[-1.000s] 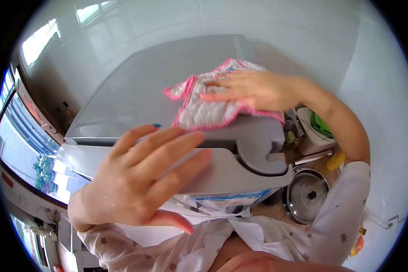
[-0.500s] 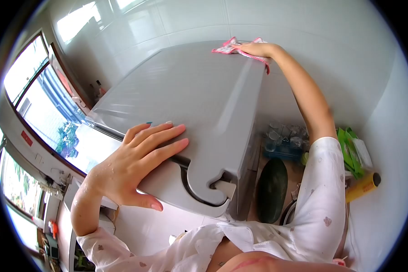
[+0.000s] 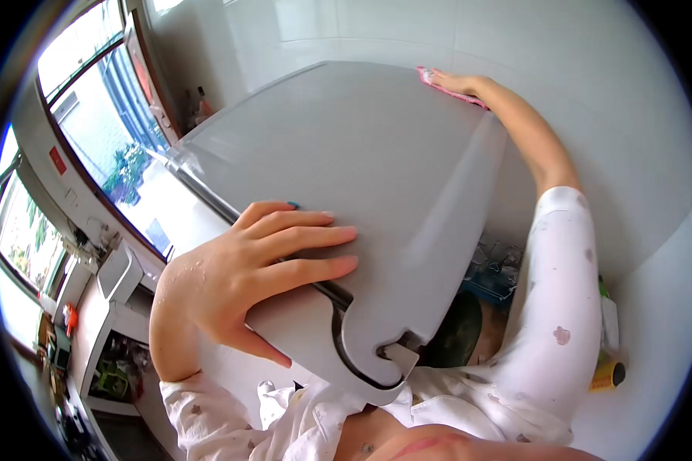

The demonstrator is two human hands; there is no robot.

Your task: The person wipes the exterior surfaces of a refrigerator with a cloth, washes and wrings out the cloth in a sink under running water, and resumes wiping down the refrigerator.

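Pink edging showed on the cloth (image 3: 424, 75) beneath the right hand (image 3: 457, 83), which reached out to the far right corner of a grey appliance top (image 3: 346, 146). That hand lay low over the cloth; whether its fingers gripped the fabric could not be told. The left hand (image 3: 261, 261) was spread wide at the near left edge, its fingertips on the grey surface and its thumb pointing down over the front. Near it, a pale block (image 3: 401, 359) sat in the notch of the front corner.

Below the appliance's right side, a blue rack (image 3: 490, 284) held what looked like clear glassware, partly blocked by the right sleeve (image 3: 565, 269). Nearer lay a dark green melon-like object (image 3: 460, 330), cut off from view by the appliance and the clothing. At lower left, an open compartment (image 3: 115, 369) under the counter (image 3: 92, 307) held green items and others too dim to identify.

On the wall, a red label (image 3: 58, 160) was too small to read. Beyond the right sleeve lay a yellow roll (image 3: 606, 375); bottles (image 3: 201, 104) stood past the top's left side, near the door (image 3: 146, 77).
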